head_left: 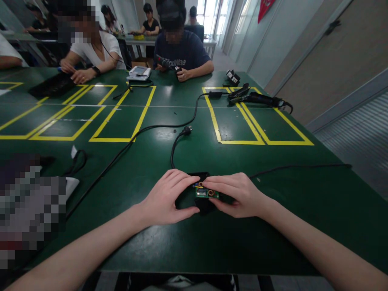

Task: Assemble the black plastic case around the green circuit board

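Note:
A small green circuit board (pixel 207 194) with copper-wound coils and a few thin coloured wires lies over a black plastic case (pixel 203 207). My right hand (pixel 239 196) pinches the board from the right, fingers along its far edge and thumb low near its front corner. From the left, my left hand (pixel 166 198) curves round the case; its thumb presses the near side and its fingertips touch by the wires at the far side. A black power cord with a plug (pixel 187 130) runs up behind the case. Both hands partly cover the case.
The green table (pixel 145 250) carries yellow tape outlines (pixel 113 140) and a long black cable (pixel 157 126). Black tools (pixel 257 99) lie at the far right, and a white device (pixel 138 72) at the far edge. People work opposite; pixelated items (pixel 33 206) are at left.

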`<state>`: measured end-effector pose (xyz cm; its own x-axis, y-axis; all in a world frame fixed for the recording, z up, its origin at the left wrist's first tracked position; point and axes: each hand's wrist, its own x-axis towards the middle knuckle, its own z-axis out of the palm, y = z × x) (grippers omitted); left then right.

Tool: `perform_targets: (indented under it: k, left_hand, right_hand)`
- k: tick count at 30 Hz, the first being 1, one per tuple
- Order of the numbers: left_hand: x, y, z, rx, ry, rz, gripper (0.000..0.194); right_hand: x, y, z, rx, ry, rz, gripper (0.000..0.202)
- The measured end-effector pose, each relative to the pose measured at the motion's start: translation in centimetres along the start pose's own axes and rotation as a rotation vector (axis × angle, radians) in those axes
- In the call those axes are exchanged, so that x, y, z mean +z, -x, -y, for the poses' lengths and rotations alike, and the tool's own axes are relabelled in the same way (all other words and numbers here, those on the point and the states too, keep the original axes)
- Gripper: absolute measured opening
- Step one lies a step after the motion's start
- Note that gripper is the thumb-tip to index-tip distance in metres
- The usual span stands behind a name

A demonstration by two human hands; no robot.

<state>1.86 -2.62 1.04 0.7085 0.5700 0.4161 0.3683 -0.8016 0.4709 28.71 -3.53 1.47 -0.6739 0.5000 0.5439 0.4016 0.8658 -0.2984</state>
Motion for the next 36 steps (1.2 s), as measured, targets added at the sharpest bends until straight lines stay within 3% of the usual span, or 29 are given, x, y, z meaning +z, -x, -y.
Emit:
perform_targets:
  k: [5,13,19,22,29,36]
  left_hand:
    - [0.5,0.1,-0.2,-0.056,-0.024,0.081,0.056]
    - [-0.3,0.5,1.8,-0.079,0.011,0.076,0.079]
    - [-1.0,0.5,2.4,-0.093,0.099,0.077,0.083]
    - [-0.9,0.5,2.5,-0.086,0.103,0.06,0.076]
    - [-0.5,0.3,2.7,-0.043,0.083,-0.053,0.035]
    - [-0.3,0.3,2.8,-0.122,0.017,-0.098,0.028]
  right_hand:
    - [-0.2,-0.2,0.3,-0.011,-0.028,0.057,0.034]
    - [0.4,0.0,-0.4,0.106,0.042,0.15,0.028]
    - [0.5,0.0,-0.8,0.176,0.024,0.209,0.047]
    - [0.8,0.0,-0.9,0.202,0.047,0.165,0.041]
    - [1.6,-0.2,-1.1,0.26,0.106,0.063,0.029]
    - [2.3,-0.7,-1.5,0.304,0.121,0.045,0.03]
